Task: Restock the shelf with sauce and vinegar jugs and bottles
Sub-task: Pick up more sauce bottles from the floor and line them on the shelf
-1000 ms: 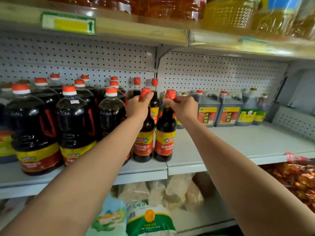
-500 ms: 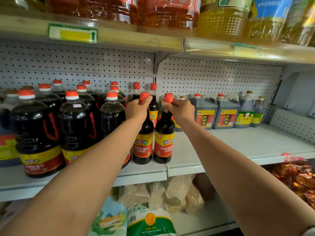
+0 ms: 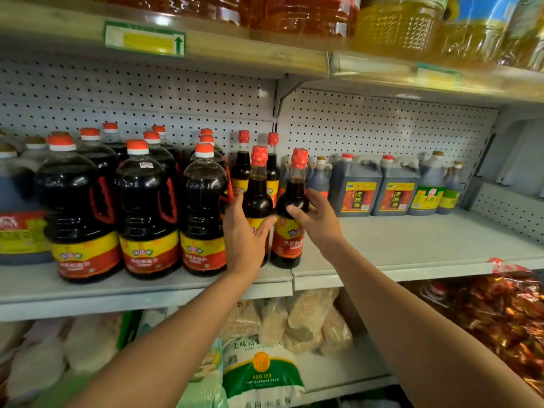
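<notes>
Two slim dark sauce bottles with red caps stand side by side near the front of the grey shelf (image 3: 412, 248). My left hand (image 3: 244, 240) wraps around the lower body of the left sauce bottle (image 3: 257, 198), covering most of its label. My right hand (image 3: 319, 222) holds the right sauce bottle (image 3: 290, 242) at its shoulder, thumb across the front and fingers behind. Both bottles are upright with their bases on the shelf.
Large red-capped sauce jugs (image 3: 147, 207) fill the shelf to the left, with two more slim bottles (image 3: 242, 169) behind. Square vinegar jugs (image 3: 356, 195) line the back right. Oil bottles (image 3: 394, 22) sit on the shelf above; flour bags (image 3: 262, 375) lie below.
Both hands slid down from the bottles' red caps to their bodies. The bottles stayed in place on the shelf, and the view moved closer.
</notes>
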Demonstrator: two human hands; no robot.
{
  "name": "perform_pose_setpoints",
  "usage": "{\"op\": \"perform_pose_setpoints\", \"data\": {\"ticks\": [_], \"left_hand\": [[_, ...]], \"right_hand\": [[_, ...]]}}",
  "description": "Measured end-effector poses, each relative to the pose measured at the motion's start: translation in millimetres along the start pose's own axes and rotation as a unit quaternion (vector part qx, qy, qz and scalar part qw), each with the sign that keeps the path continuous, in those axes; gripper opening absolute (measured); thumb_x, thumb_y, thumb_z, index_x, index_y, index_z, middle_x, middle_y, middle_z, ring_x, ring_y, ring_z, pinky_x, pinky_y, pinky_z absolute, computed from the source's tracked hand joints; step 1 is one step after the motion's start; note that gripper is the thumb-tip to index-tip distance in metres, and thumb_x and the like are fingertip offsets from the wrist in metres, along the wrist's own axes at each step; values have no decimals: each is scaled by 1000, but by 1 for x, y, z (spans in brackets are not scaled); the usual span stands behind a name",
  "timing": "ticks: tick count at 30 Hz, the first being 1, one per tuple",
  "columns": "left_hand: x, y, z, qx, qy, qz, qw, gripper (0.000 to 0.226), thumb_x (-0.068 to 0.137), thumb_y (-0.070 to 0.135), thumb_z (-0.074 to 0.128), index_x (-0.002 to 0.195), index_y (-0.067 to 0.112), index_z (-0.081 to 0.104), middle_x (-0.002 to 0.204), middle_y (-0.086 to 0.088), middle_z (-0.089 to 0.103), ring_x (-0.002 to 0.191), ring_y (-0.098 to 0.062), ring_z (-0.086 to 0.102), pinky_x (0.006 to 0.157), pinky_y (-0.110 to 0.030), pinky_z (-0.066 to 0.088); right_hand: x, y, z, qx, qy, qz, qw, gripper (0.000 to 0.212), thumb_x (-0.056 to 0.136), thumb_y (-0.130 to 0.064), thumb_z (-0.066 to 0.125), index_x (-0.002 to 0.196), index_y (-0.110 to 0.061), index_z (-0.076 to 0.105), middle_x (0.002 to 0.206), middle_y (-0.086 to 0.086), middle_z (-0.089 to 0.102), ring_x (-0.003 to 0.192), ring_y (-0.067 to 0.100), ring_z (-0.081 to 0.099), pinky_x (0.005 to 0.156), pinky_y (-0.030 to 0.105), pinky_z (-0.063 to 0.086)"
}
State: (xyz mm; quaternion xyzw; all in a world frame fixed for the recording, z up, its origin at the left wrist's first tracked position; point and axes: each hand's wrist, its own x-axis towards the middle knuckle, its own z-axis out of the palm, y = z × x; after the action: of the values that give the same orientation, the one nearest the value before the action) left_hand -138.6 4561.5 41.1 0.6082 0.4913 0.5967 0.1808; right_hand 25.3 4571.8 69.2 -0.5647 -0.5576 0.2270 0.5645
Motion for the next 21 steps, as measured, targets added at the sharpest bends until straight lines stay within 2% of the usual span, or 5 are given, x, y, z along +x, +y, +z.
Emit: {"op": "perform_pose_setpoints", "data": {"ticks": [3, 5, 8, 14, 21], "left_hand": [[-27, -27, 2, 29, 3, -57, 998, 72, 84, 43, 73, 143, 13, 44, 135, -6, 54, 127, -24, 48, 103, -35, 44], [-32, -36, 5, 46, -21, -100, 994, 72, 84, 46, 72, 142, 15, 44, 133, -5, 56, 124, -26, 52, 100, -44, 48], [-27, -41, 13, 61, -40, -132, 989, 73, 82, 41, 77, 141, 15, 44, 133, -6, 59, 122, -28, 56, 98, -43, 48], [-20, -50, 31, 105, -17, -160, 981, 68, 83, 28, 79, 137, 12, 43, 128, -12, 62, 117, -35, 60, 93, -46, 50], [-10, -59, 56, 62, 24, -178, 982, 62, 86, 18, 76, 134, 12, 38, 133, -14, 57, 122, -34, 56, 96, -48, 49]], "right_hand": [[-14, 25, 8, 13, -9, 26, 1000, 82, 80, -32, 83, 149, -23, 40, 146, 1, 52, 132, 22, 51, 106, 45, 48], [-21, 41, 12, 13, -15, 68, 997, 82, 80, -32, 84, 148, -24, 40, 147, 3, 50, 132, 23, 49, 108, 45, 46], [-27, 61, 16, -10, -32, 117, 993, 79, 80, -31, 84, 147, -25, 41, 138, 4, 59, 125, 23, 57, 105, 45, 50], [-25, 75, 25, -64, -15, 124, 990, 72, 82, -26, 82, 144, -22, 45, 136, 4, 62, 118, 24, 62, 101, 42, 53], [-5, 80, 32, -99, -18, 102, 990, 71, 81, -33, 83, 141, -21, 48, 134, 3, 64, 115, 22, 65, 96, 37, 52]]}}
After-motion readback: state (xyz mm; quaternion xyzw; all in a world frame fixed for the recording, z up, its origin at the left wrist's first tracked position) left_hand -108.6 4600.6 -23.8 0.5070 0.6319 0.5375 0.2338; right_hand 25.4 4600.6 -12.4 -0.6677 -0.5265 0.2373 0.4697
